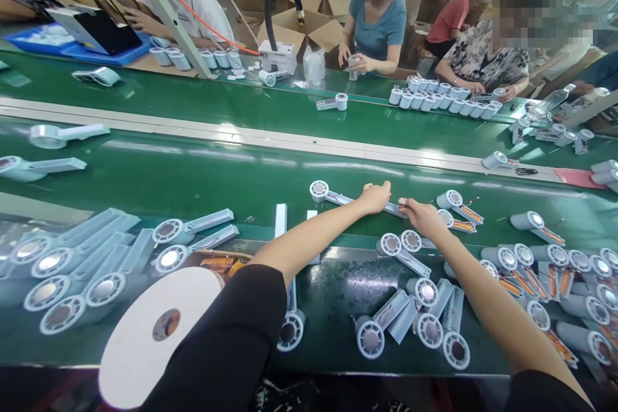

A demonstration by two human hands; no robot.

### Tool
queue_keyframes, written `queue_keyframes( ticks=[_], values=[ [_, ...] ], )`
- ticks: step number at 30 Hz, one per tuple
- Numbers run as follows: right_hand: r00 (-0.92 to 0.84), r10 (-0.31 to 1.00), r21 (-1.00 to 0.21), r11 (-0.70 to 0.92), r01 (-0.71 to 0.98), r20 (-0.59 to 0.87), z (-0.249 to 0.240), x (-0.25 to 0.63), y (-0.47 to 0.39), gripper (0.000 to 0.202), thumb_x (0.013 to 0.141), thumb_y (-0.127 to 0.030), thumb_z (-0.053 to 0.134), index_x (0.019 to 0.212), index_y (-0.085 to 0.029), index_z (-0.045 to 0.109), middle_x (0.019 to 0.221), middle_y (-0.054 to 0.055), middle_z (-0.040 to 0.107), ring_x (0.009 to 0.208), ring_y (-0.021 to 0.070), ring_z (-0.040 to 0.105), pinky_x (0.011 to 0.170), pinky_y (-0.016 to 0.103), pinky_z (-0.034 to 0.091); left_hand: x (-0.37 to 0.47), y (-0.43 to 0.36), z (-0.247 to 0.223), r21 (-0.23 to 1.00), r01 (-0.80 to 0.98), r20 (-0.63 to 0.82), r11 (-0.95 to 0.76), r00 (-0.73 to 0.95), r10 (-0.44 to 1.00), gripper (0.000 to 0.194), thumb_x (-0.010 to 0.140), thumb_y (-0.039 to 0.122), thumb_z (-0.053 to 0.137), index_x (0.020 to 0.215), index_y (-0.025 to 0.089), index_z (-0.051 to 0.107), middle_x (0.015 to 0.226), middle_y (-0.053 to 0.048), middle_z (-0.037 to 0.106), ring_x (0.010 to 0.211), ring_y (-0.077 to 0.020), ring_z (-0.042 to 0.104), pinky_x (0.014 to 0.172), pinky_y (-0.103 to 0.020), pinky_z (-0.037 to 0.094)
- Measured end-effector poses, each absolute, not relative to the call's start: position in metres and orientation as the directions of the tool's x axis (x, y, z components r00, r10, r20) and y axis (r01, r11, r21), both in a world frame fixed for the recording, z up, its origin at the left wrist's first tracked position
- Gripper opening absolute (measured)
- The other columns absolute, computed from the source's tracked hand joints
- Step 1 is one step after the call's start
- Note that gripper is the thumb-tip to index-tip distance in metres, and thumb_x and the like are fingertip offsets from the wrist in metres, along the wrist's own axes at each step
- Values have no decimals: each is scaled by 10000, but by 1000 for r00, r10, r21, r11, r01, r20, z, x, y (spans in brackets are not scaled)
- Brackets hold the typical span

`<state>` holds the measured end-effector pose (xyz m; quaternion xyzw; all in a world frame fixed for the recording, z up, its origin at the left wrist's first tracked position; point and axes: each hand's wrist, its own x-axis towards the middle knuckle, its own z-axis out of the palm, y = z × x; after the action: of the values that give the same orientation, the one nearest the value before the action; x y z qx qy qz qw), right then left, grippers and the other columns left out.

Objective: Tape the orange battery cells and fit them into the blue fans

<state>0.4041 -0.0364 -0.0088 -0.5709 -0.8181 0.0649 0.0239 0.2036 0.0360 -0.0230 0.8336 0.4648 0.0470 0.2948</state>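
A light-blue handheld fan housing (319, 190) with a round slotted head and a long open handle lies across the green belt, a thin wire along its handle. My left hand (376, 198) is closed over the middle of that handle. At the handle's far end my right hand (422, 215) is closed, thumb and finger pinched together by a small white bit; what they grip is hidden. Just right of my right hand lie fan housings (452, 198) with orange parts in their handles. Nearer my body, more housings (390, 244) rest below my wrists.
A large white paper reel (140, 341) stands at lower left beside many fan housings (53, 293). More crowd the right (586, 302). Across a pale divider (270, 137) runs a second green belt, where co-workers sit with rows of blue housings (429, 102) and cardboard boxes (309, 29) behind.
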Motion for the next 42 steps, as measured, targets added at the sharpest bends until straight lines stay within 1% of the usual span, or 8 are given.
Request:
queue_keyframes(
  ticks=[4,10,16,20,27,34,38,42],
  values=[
    [-374,909,-11,379,925,-184,-3,385,-25,251,1067,-345,481,1134,-262,708,1064,92,827,948,288,787,729,315,537,208,34,-23,541,744,-173,-391,554,815,282,998,128,437,1272,185,458,1127,-75,798,1198,-231,699,1247,-517,264],
    [-435,852,25,462,887,-291,6,377,-17,358,1068,-391,496,1304,-223,707,1286,149,765,1301,318,667,948,384,555,215,26,-20,523,758,-132,-391,525,841,314,989,140,468,1302,143,450,1177,-130,781,1232,-247,679,1287,-535,176],
    [-433,846,76,476,876,-311,27,373,-10,228,1005,-284,589,1050,-226,805,1064,113,824,978,269,776,855,331,561,220,19,-11,517,748,-99,-417,536,838,330,999,152,467,1329,147,463,1099,-119,792,1162,-235,705,1265,-520,240],
    [-408,873,105,447,889,-267,30,383,-17,261,1005,-306,575,1025,-246,828,1045,104,836,964,293,780,801,335,550,224,18,-11,521,739,-86,-426,542,836,396,967,129,514,1359,153,457,1135,-128,788,1176,-240,697,1275,-534,207],
    [-181,981,-105,188,977,70,18,439,-45,312,1005,-374,584,991,-225,858,953,108,846,796,274,785,706,316,527,234,24,-18,527,737,-96,-423,546,832,340,980,77,440,1313,129,484,1122,-127,793,1134,-215,714,1281,-489,199],
    [-267,927,48,289,956,-265,13,392,-23,321,1052,-346,540,1152,-174,792,1162,171,803,1083,297,755,914,343,539,242,26,-24,541,729,-95,-420,549,830,372,980,203,553,1330,112,464,1095,-133,787,1109,-244,709,1279,-533,175],
    [-209,956,-16,210,978,-206,25,386,-27,361,1029,-418,638,1263,-153,712,1300,155,723,1164,278,700,1001,418,559,247,23,-15,539,722,-106,-434,569,815,456,940,177,586,1370,81,466,1049,-125,786,1012,-222,705,1252,-503,227],
    [-153,987,-140,145,980,-48,51,369,-47,403,1015,-406,684,1343,-176,637,1347,105,656,1146,261,681,966,480,602,237,7,23,539,704,-75,-463,588,806,428,969,186,529,1395,153,511,1179,-123,767,1090,-227,678,1148,-437,372]
  ],
)
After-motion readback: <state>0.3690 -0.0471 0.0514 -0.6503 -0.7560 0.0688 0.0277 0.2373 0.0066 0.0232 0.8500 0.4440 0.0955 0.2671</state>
